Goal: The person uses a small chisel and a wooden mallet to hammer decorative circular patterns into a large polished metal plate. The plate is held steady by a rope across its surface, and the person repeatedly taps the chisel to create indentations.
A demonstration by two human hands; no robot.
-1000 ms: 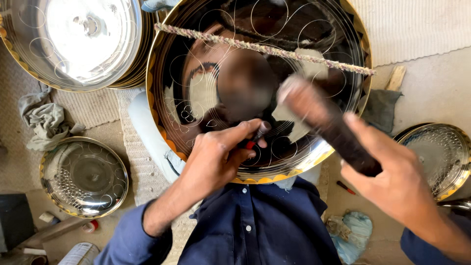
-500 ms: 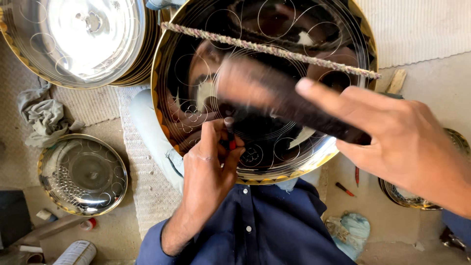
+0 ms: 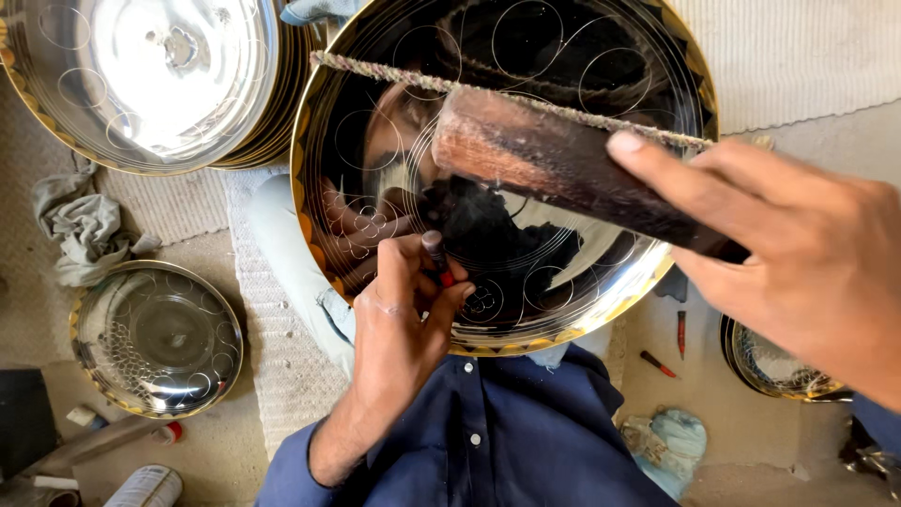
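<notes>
A large shiny round metal tray (image 3: 526,340) with a gold rim and engraved circles rests on my lap. A twisted cord (image 3: 375,72) runs across its face. My left hand (image 3: 399,314) pinches a small punch with a red band (image 3: 437,261), its tip against the tray's lower middle. My right hand (image 3: 798,253) comes in from the right and grips a dark wooden baton (image 3: 554,164), which hovers over the tray above the punch. The tray mirrors my hands and the baton.
A stack of similar trays (image 3: 150,75) lies at the top left. A smaller tray (image 3: 155,338) and a grey rag (image 3: 84,230) are on the floor at left. Another tray (image 3: 770,366) and two red-handled tools (image 3: 662,363) lie at right. A can (image 3: 141,488) sits bottom left.
My right hand has risen from the lower right, and the baton's head has swung left over the tray. My left hand has kept the punch in nearly the same spot.
</notes>
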